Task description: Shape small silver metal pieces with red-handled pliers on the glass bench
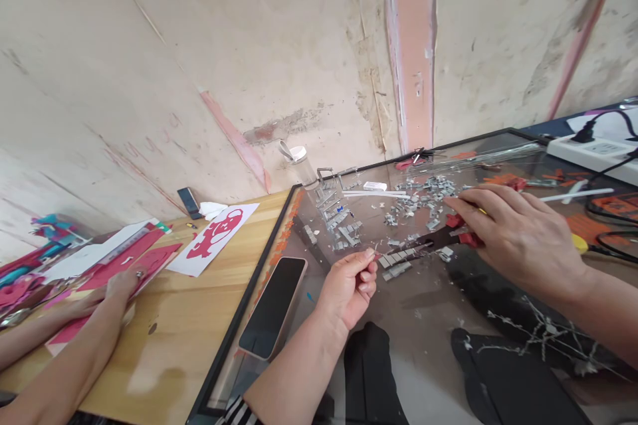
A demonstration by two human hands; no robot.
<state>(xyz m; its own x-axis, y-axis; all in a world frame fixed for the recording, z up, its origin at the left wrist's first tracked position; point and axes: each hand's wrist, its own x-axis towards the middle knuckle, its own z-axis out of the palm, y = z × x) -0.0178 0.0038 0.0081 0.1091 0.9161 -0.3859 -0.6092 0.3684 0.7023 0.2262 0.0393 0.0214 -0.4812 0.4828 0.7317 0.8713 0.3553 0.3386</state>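
Note:
My right hand (523, 239) is wrapped around dark pliers (438, 238) with red grips, their jaws pointing left. The fingers of my left hand (349, 285) are pinched together just left of the plier tip, and what they hold is too small to make out. Between the two, a strip of silver-grey pieces (397, 257) lies at the plier jaws, with a second short strip (397, 271) below it. A heap of small grey metal-looking pieces (423, 194) spreads over the glass table (319, 385) beyond my hands.
A phone (273, 307) lies left of my left arm. Behind stand a clear bottle (302, 166) and rows of grey strips (339, 216). White wire twigs (548, 332) sit at lower right, a power strip (593, 149) at far right. Another person's hands (122, 285) work with red paper at left.

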